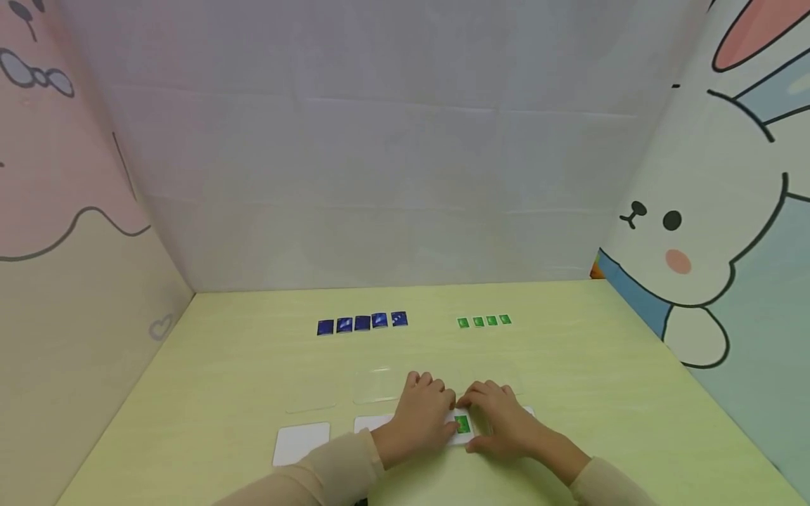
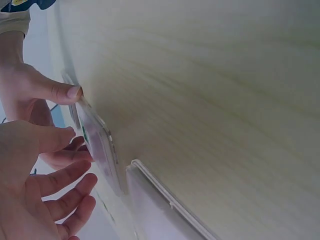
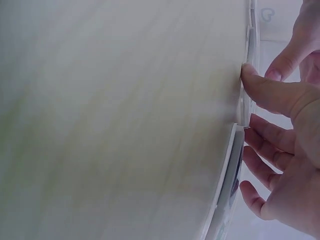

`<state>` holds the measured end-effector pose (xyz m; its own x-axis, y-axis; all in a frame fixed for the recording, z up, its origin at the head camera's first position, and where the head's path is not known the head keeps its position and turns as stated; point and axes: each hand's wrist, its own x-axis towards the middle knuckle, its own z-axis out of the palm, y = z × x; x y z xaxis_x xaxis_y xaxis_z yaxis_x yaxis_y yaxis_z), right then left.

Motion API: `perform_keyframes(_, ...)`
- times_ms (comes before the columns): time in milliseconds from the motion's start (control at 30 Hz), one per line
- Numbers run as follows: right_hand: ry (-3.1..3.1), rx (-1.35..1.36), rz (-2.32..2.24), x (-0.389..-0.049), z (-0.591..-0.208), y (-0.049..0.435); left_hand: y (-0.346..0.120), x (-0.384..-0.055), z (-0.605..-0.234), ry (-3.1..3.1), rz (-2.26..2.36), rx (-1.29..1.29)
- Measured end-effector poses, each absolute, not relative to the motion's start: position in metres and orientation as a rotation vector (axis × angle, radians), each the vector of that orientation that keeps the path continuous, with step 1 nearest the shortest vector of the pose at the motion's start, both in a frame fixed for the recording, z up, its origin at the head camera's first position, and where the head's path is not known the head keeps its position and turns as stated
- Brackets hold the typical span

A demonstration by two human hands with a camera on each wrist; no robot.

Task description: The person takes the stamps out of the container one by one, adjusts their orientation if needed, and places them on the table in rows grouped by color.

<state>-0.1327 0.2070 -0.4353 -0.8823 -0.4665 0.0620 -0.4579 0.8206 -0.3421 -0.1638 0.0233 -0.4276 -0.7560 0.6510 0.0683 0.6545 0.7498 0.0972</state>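
A flat white square case [image 1: 470,438] with a small green picture piece [image 1: 463,424] on it lies between the two hands near the front of the table. My right hand [image 1: 504,423] holds this case, its thumb at the near edge and its fingers at the far edge. In the left wrist view, the right thumb [image 2: 67,93] presses the case's rim. My left hand [image 1: 422,414] is over the case's left side, thumb tip right at the green piece. Its other fingers [image 2: 75,202] are loosely bent and grip nothing.
More white square cases [image 1: 302,443] lie in the row, partly hidden by the hands. Clear thin covers [image 1: 373,385] lie behind them. Farther back are several dark blue pieces [image 1: 362,323] and several green pieces [image 1: 492,320]. A white back wall [image 1: 392,176] and printed side walls enclose the table.
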Motion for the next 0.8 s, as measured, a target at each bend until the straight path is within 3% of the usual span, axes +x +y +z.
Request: perform_keyframes(800,2.963,-0.767,-0.638,-0.134,-0.435,0.21,0.034,-0.16,-0.439,-2.89,0.012,-1.004)
